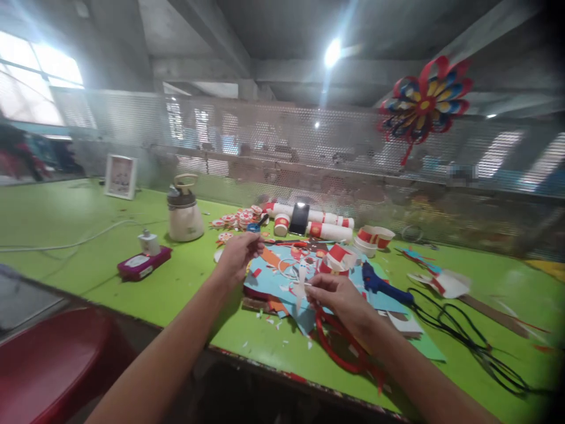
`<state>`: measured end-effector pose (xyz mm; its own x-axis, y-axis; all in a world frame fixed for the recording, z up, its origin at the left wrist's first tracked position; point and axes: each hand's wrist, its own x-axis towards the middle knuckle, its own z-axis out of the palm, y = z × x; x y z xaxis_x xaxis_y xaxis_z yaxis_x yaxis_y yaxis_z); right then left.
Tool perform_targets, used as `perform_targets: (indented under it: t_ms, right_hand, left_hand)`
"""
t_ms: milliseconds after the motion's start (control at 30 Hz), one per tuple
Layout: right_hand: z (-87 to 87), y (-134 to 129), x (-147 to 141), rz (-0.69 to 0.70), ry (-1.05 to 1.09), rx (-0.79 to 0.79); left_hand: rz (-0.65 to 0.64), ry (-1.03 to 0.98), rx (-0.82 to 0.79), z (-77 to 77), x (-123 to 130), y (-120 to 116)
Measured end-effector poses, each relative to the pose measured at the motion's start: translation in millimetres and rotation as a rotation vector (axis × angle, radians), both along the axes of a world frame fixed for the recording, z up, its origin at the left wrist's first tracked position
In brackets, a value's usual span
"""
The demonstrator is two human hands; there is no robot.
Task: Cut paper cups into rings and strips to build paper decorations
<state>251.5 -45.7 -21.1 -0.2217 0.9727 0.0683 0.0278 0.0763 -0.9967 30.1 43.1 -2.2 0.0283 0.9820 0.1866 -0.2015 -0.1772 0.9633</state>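
Note:
My left hand (239, 254) is held over the left edge of the light blue paper, its fingers curled together near a small blue round object (253, 227); whatever it may hold is too small to make out. My right hand (332, 292) pinches a small white paper cutout (301, 284) with its thumb and forefinger, above the light blue paper (270, 277). A red and white cut paper cup (338, 259) sits just behind my right hand. To the right of it lies a blue glue gun (384, 285). Under my right wrist are red scissor handles (338, 347).
On the green table (189, 288) stand a beige jug (185, 218), a purple power strip (143, 263) and a white frame (120, 176). Stacked cups (330, 231) and a phone (299, 219) are at the back. Black cable (463, 335) loops on the right. A red stool (62, 365) is lower left.

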Motion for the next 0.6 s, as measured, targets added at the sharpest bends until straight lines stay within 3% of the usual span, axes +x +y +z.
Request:
perform_targets:
  t_ms: [133, 267, 433, 600]
  right_hand:
    - [-3.2, 3, 3, 0.002, -0.004, -0.022]
    - [-6.7, 5, 4, -0.012, 0.004, -0.029]
    - [-10.0, 6, 4, -0.022, 0.0, -0.025]
    - [-9.0, 5, 3, -0.011, -0.01, -0.02]
  left_hand:
    - [0.148, 0.117, 0.005, 9.8, -55, 19]
    - [0.249, 0.37, -0.072, -0.3, -99, 26]
    - [0.182, 0.677, -0.19, -20.7, -115, 29]
    - [0.141, 0.831, -0.149, -21.8, -115, 39]
